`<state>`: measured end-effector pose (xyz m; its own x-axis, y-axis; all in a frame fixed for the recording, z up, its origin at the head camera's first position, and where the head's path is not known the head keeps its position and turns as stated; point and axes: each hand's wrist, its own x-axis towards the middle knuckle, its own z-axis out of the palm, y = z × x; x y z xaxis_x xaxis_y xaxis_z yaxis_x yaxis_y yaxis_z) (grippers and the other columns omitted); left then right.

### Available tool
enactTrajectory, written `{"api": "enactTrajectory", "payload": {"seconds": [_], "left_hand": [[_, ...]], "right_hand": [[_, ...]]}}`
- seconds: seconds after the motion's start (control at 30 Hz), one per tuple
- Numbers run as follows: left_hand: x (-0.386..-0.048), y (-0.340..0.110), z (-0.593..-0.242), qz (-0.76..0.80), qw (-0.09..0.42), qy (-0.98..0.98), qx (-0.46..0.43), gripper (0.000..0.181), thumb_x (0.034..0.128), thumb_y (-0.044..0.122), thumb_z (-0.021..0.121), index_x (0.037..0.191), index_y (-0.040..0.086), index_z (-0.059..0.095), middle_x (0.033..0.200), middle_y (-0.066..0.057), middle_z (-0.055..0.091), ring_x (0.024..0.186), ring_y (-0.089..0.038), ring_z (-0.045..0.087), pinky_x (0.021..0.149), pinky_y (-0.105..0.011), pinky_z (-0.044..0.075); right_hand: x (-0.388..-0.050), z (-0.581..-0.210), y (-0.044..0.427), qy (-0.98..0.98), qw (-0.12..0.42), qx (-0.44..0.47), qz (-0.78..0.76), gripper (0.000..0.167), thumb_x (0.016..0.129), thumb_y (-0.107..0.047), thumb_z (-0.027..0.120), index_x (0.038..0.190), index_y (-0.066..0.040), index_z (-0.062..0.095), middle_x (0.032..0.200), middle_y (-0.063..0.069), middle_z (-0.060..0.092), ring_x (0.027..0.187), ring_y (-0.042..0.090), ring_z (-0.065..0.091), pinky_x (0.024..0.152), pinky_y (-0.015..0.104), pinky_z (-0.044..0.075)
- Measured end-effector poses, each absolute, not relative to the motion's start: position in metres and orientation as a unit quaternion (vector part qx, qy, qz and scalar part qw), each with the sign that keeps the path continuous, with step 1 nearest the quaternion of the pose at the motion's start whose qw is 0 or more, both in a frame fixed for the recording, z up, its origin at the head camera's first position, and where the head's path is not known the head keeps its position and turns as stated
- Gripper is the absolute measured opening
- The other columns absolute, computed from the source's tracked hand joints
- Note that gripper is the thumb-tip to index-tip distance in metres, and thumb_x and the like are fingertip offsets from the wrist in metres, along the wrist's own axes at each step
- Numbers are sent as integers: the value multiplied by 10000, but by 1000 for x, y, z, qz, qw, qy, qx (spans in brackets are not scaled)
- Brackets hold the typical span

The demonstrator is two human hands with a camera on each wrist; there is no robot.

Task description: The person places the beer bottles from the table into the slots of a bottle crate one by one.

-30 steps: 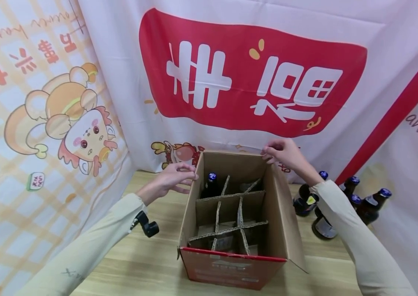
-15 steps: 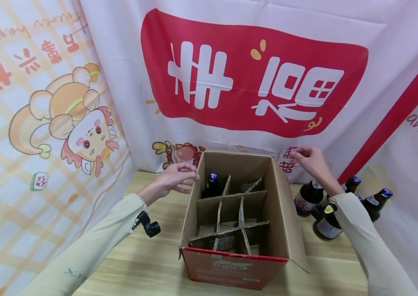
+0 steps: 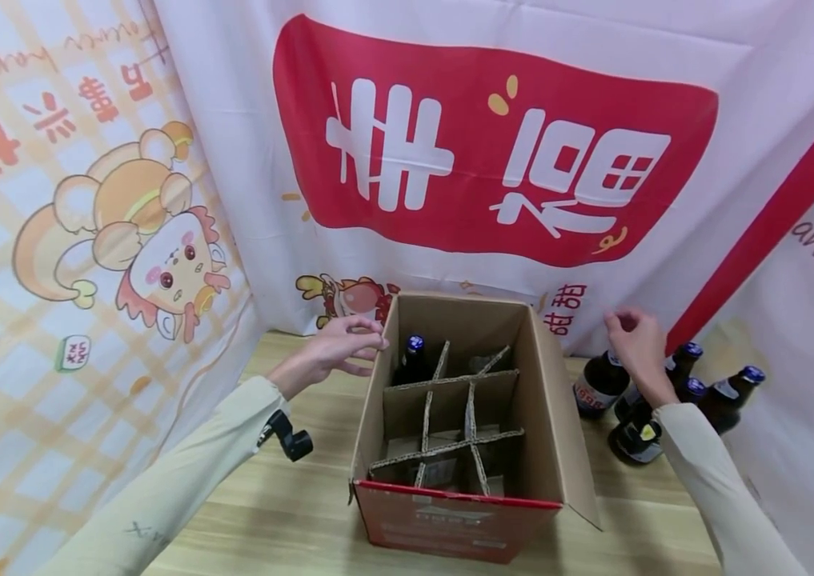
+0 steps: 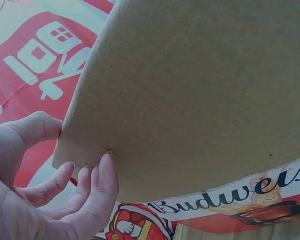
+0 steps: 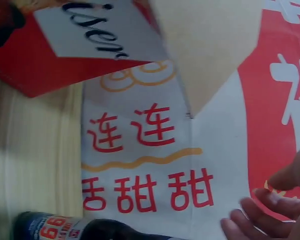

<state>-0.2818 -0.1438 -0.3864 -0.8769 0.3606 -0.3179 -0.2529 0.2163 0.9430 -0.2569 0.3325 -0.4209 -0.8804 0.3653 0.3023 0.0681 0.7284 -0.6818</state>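
Note:
A cardboard beer carton (image 3: 450,520) stands open on the table, with cardboard dividers (image 3: 450,379) inside. One dark bottle with a blue cap (image 3: 412,364) sits in its far-left compartment. My left hand (image 3: 334,348) is at the carton's far-left edge; in the left wrist view its fingertips touch the brown flap (image 4: 189,100) with the fingers loosely bent. My right hand (image 3: 639,348), fingers loosely curled and holding nothing, hovers over the dark beer bottles to the carton's right. Nearest it is a bottle with a red-and-blue label (image 3: 591,390), lying across the bottom of the right wrist view.
Several more capped bottles (image 3: 731,400) stand close together on the right of the wooden table (image 3: 291,496). The carton's right flap (image 3: 579,472) hangs outward toward them. Printed cloths (image 3: 493,160) hang behind and on both sides.
My right hand has moved from the carton's far-right corner rightward and down to above the bottles. My left hand stays at the carton's left edge.

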Motion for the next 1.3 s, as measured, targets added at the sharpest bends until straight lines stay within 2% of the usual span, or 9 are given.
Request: {"api": "enactTrajectory", "payload": {"seconds": [0.1,0.2,0.33,0.47,0.67,0.8,1.0,1.17,1.3], "left_hand": [[-283,-141,-388,625,246,740,42,315,975,165,726,1235,51,589,1188,-119,736,975,-244,703,860,-455,659],[-285,-139,-389,626,246,739,42,303,973,163,727,1223,57,594,1165,-104,741,997,-264,699,851,-444,662],[-285,-139,-389,627,247,738,35,282,971,156,727,1204,65,598,1139,-89,741,1005,-277,694,842,-434,664],[-283,-141,-389,625,246,740,37,299,970,158,726,1219,57,596,1161,-103,735,997,-265,695,850,-439,662],[-283,-144,-389,626,242,741,27,302,966,159,736,1221,67,601,1165,-102,732,1007,-274,698,842,-443,664],[-283,-144,-389,629,241,739,20,274,970,154,731,1203,83,606,1144,-87,736,1031,-300,687,835,-444,665],[-283,-143,-390,630,246,737,20,271,972,154,733,1201,82,606,1137,-82,741,953,-231,700,837,-441,665],[-283,-144,-390,630,245,736,26,287,973,159,733,1210,66,601,1140,-83,746,931,-217,702,843,-446,663],[-283,-144,-390,630,243,737,27,292,971,158,734,1213,68,598,1126,-73,748,925,-216,703,834,-444,665]], "right_hand": [[-255,-429,335,-899,267,-135,320,351,1061,-262,546,1081,43,718,975,239,703,829,274,597,694,307,452],[-254,-437,338,-894,297,-136,305,322,1047,-222,548,1091,62,692,1062,282,676,1002,426,589,845,500,466],[-252,-449,342,-903,267,-142,305,345,1017,-129,541,1245,130,553,1256,393,539,1205,574,461,1018,690,376],[-249,-463,347,-903,245,-150,320,399,1010,-78,524,1338,138,455,1205,449,558,1158,629,524,968,707,440],[-249,-478,348,-870,263,-185,373,495,1053,-200,571,1440,82,444,1345,384,582,1282,515,540,1071,628,447],[-250,-489,347,-846,294,-208,393,484,1047,-261,607,1395,60,502,1340,326,627,1205,451,607,1007,537,508],[-250,-507,345,-817,332,-225,413,458,1023,-323,676,1327,13,608,1301,223,704,1167,341,680,870,204,514],[-254,-519,345,-803,372,-202,420,388,1014,-312,706,1253,-9,671,1233,190,731,1158,314,677,927,255,526],[-256,-527,346,-792,401,-180,423,328,995,-254,740,1213,-15,687,1148,181,731,1040,226,661,852,152,450]]}}
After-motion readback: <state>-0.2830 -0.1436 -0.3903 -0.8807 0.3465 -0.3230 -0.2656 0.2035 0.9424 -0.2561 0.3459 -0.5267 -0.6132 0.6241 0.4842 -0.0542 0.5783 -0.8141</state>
